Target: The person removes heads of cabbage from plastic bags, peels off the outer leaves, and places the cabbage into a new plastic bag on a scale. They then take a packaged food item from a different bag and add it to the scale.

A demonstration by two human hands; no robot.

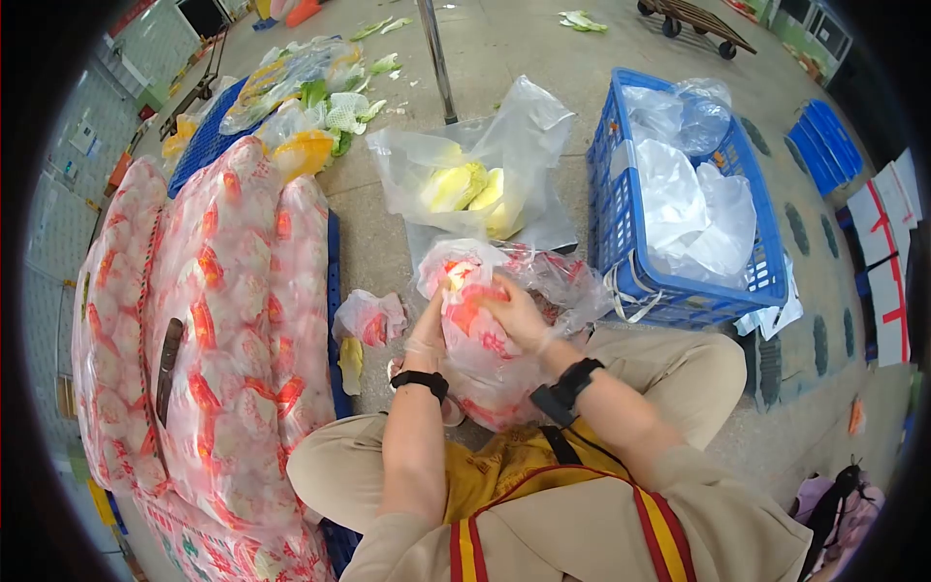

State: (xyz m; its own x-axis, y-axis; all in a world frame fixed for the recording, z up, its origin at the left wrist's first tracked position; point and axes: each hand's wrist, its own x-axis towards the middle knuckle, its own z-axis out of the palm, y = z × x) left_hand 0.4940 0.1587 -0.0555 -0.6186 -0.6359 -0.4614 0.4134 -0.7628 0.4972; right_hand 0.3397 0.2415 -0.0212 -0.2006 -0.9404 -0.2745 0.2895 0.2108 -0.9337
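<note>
Between my hands, in front of my crossed legs, is a napa cabbage [485,335] in a clear plastic wrapper with red print. Its pale yellow end shows through the wrapper's upper opening. My left hand [430,325] grips its left side, thumb near that opening. On the other side my right hand [516,315] is closed round the wrapper. More crumpled printed plastic [553,276] lies just right of the cabbage. Ahead of my hands a large clear bag [529,131] lies spread on the floor, with pale yellow napa cabbages [456,186] inside it.
Stacked sacks of wrapped cabbages [218,320] stand at my left, a knife [170,364] lying on them. A blue crate [621,209] with clear plastic bags [679,199] is at my right. Loose leaves [344,112] and netting lie ahead left, near a metal pole [438,63].
</note>
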